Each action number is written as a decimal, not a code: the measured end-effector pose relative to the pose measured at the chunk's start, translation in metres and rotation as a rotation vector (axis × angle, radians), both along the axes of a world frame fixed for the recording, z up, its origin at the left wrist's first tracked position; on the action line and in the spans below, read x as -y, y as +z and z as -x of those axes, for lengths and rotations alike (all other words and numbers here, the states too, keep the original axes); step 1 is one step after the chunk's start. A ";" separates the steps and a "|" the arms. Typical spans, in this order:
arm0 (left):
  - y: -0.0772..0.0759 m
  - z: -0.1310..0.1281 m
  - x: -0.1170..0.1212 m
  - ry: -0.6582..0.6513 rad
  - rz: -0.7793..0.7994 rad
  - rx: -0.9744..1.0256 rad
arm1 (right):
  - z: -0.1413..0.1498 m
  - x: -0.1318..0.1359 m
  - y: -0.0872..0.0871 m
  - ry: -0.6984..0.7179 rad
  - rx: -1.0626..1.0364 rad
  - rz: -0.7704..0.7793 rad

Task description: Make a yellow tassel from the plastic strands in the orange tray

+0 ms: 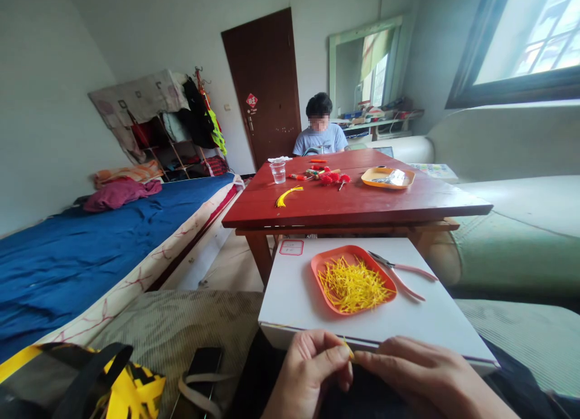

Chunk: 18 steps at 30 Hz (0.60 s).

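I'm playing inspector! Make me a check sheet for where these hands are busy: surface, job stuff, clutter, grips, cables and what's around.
Surface: white box, with a red-framed label near its far left corner.
Job's things: orange tray holding heaped yellow strips; pliers to its right, handles spread.
Clutter: red table bears a cup, yellow bundle, red pieces and another tray with something shiny in it.
Grips: left grip pinches a yellow piece; right grip meets it, finger hold unclear.
Cables: pale loop at lower left; cord or strap, can't tell.
Surroundings: bed left, sofa right, person beyond the table.
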State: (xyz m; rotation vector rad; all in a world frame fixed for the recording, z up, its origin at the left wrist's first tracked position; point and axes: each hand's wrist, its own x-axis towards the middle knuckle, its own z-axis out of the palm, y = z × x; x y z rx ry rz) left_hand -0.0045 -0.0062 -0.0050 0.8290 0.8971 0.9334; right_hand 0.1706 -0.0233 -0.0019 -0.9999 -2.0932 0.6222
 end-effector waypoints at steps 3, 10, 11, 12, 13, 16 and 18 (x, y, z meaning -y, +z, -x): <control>0.004 -0.004 0.003 0.171 -0.428 -0.533 | 0.003 -0.002 -0.009 -0.132 0.141 -0.197; -0.007 -0.017 0.004 0.513 -0.959 -0.965 | 0.037 -0.002 -0.026 -0.219 -0.745 0.726; -0.005 -0.016 0.003 0.502 -0.907 -0.936 | 0.039 -0.002 -0.025 -0.236 -0.828 0.790; -0.003 -0.015 0.002 0.481 -0.845 -0.901 | 0.040 -0.003 -0.023 -0.243 -0.859 0.798; 0.000 -0.014 0.001 0.448 -0.783 -0.864 | 0.039 -0.003 -0.021 -0.241 -0.844 0.753; 0.010 -0.008 -0.001 0.289 -0.620 -0.752 | 0.030 -0.007 -0.015 -0.215 -0.629 0.530; 0.013 -0.004 -0.002 0.181 -0.542 -0.698 | 0.024 -0.011 -0.011 -0.183 -0.464 0.438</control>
